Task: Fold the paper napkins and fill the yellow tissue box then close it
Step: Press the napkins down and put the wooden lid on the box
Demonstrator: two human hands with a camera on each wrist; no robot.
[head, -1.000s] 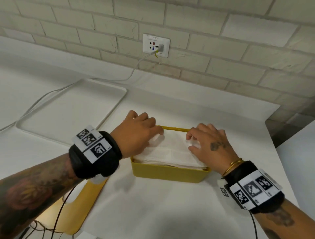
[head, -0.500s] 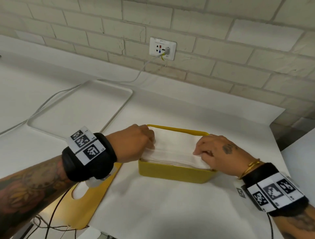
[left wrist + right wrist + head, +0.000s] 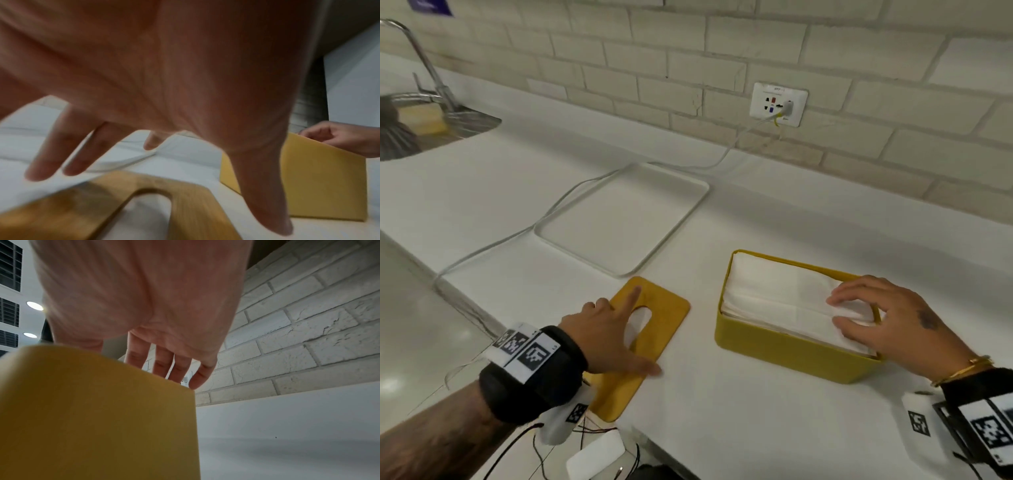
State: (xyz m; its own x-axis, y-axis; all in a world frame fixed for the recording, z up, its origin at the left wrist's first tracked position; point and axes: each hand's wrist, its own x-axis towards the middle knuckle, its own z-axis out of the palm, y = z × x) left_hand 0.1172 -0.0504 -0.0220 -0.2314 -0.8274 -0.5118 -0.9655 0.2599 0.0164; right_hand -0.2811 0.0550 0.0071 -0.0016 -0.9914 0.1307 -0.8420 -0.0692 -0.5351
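From overhead, napkins (image 3: 784, 301) fill the box (image 3: 784, 356) — right wrist sees only its yellow wall.

The left hand (image 3: 608, 337) is spread wide, with straight fingers (image 3: 49, 160) pointing forward and the thumb pointing to the right. The right hand (image 3: 887, 318) is reaching forward with the palm down, its fingers (image 3: 162, 365) almost straight and near together. Both wrists carry black bands.

head: high, looking down | wrists: low, close under palms | shared: yellow box (image 3: 784, 356)
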